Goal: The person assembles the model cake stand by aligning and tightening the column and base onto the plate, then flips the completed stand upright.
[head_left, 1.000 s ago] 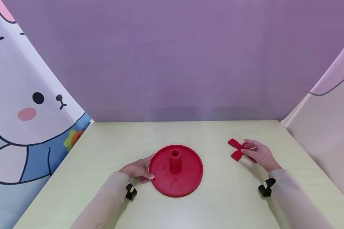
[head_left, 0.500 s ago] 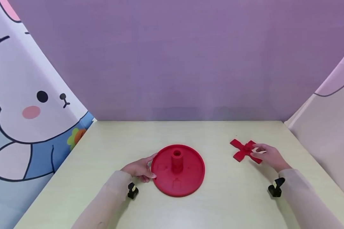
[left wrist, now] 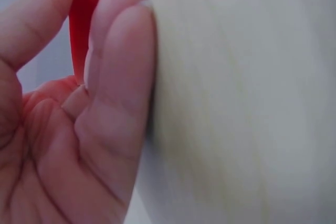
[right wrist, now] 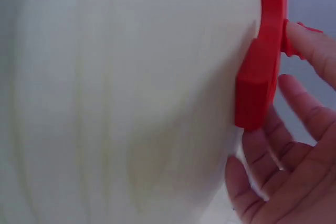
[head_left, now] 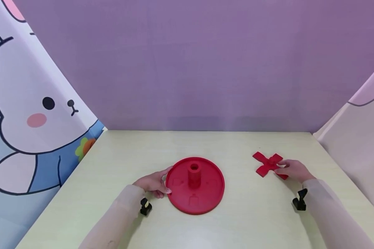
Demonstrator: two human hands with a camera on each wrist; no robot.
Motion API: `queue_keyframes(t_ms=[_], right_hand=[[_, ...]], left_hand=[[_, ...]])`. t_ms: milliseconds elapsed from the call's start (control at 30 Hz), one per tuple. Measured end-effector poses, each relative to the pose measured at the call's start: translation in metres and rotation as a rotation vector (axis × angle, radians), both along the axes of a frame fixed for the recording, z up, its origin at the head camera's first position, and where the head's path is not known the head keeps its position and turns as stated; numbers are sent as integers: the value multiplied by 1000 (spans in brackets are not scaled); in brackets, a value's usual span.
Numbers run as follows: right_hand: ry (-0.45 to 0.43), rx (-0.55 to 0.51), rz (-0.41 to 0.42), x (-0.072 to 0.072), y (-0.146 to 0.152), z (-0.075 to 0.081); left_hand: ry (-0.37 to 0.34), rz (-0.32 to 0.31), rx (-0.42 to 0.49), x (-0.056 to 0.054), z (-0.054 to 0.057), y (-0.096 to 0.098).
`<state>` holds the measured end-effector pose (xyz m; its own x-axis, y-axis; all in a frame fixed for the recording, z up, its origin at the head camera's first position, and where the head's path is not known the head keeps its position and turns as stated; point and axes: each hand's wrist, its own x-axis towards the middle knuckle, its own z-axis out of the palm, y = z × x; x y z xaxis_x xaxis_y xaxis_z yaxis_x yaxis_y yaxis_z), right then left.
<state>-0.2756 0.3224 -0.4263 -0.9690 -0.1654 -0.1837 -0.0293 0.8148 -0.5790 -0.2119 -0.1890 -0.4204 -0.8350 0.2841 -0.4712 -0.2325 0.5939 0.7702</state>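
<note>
On the table lies a red round base [head_left: 207,199], a shallow rimmed disc with a hollow upright post [head_left: 194,178] at its centre. My left hand [head_left: 152,181] holds its left rim between thumb and fingers; in the left wrist view the red rim [left wrist: 84,24] shows between the digits. Off to the right, a flat red four-armed cross piece [head_left: 263,170] has a small raised hub. My right hand [head_left: 294,170] pinches one of its arms at the near right. The right wrist view shows the cross piece [right wrist: 254,90] low over the table, one digit touching the hub.
The pale wooden table [head_left: 237,221] extends to a purple backdrop [head_left: 193,69] at the back. A cartoon-printed curtain [head_left: 28,121] closes the left side and a pale one [head_left: 358,148] the right. Both wrists carry small black cameras.
My right hand has drawn back slightly to the right, from the cross piece's hub to its near right arm. The cross piece stays on the table. The left hand keeps its hold; the view has shifted slightly.
</note>
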Motion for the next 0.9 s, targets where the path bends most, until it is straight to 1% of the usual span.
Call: queue_keyframes(t_ms=[100,167,400,467,767,900], right_hand=[[11,22,38,-3,-1,-3],[18,28,45,-5,-2,-5],[-27,54,14,-11,0,-12],[-29,59,11,-12,0,-12],[-56,61,-30,-14,-3,-10],[-44,54,-10,-14,-4,-7]], left_hand=[[3,4,-5,1,2,-1],[2,7,-5,1,3,-1],[-18,25,-8,-1,3,2],[-20,30,-15,-1,4,3],[-25,34,-17,-1,2,4],[-31,38,-4,-2,2,4]])
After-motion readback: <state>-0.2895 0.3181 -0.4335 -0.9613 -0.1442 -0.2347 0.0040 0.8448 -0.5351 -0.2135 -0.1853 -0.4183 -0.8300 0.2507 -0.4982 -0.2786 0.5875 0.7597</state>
